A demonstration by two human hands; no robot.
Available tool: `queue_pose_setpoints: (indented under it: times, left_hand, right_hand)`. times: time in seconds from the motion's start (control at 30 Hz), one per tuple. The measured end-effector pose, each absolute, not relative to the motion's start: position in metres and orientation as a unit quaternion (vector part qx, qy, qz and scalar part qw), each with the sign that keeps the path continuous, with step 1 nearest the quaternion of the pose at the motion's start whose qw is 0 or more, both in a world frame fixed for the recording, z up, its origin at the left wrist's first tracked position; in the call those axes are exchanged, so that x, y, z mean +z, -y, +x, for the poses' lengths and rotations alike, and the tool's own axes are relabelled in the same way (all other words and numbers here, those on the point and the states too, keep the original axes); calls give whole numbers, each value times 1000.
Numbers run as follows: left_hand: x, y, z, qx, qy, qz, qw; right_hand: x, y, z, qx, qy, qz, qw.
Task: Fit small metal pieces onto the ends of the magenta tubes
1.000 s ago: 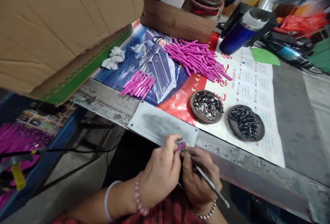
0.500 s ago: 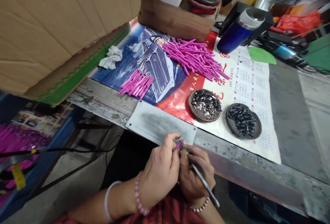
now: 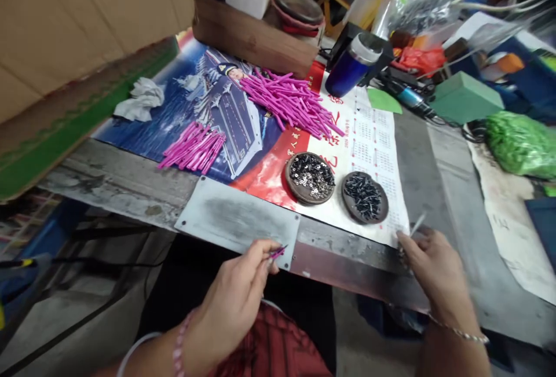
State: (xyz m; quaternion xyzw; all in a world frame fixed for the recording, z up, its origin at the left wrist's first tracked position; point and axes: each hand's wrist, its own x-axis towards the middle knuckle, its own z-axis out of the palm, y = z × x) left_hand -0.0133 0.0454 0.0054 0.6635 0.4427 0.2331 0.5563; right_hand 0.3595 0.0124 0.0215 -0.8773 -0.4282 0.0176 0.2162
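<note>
My left hand point(image 3: 237, 290) pinches a short purple stick point(image 3: 278, 253) just over the near edge of a grey metal plate point(image 3: 238, 215). A thin dark point shows at the stick's tip. Out to the right, my right hand point(image 3: 438, 267) is closed around a slim metal tool point(image 3: 417, 224), whose upper end sticks up past the thumb. The fingers partly hide it. Nearest to that hand is a round dish point(image 3: 347, 206) of small black pointed pieces. Left of it stands another dish point(image 3: 290, 183) with black pieces and small silver rings.
A large heap of purple sticks point(image 3: 289, 102) and a smaller bundle point(image 3: 193, 146) lie on a printed calendar sheet point(image 3: 269, 177). A crumpled tissue point(image 3: 141, 99), a cardboard box point(image 3: 87, 35), a wooden board point(image 3: 252, 35), a blue flask point(image 3: 351, 70) and a green bag point(image 3: 521, 142) stand around.
My hands have parted: the right has moved away to the right with the tool, while the left keeps the purple stick. The whole view has shifted to the right.
</note>
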Motion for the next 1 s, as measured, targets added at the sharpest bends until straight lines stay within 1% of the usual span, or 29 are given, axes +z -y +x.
queue_pose_setpoints:
  times: [0.07,0.13,0.2,0.23,0.27,0.33,0.37,0.43,0.53,0.63,0.87,0.93,1.0]
  left_hand:
    - [7,-44,-13,238,-435,682,537]
    - [12,-42,-13,245,-431,701,513]
    - [17,-41,-13,249,-432,716,488]
    - [19,-40,-13,249,-434,724,475]
    - [21,-39,-13,250,-436,732,460]
    - [24,-37,-14,255,-438,748,427]
    - [24,-36,-14,262,-437,757,410]
    - [25,-34,-15,283,-428,770,378]
    - [25,-30,-18,318,-414,784,335]
    - [26,-26,-22,329,-410,793,308]
    - [23,-25,-27,325,-403,793,319]
    - [23,-27,-28,316,-407,778,359]
    - [24,-30,-30,301,-414,737,441]
  right_hand:
    - [20,-14,369,28,427,-883,192]
    - [25,-12,357,3,428,-887,174]
    - [34,-7,326,-58,444,-877,176]
    - [38,-4,306,-44,474,-857,197]
    - [43,-2,283,0,507,-825,251]
    - [47,-2,237,170,611,-700,327]
    - [47,-3,216,252,634,-647,341]
    - [44,-8,183,348,625,-594,368]
    - [38,-14,160,369,602,-586,398]
    - [37,-16,157,360,617,-576,398]
    - [37,-13,150,312,652,-574,384]
    - [34,-12,145,324,631,-582,398]
    - [31,-12,140,361,587,-588,424]
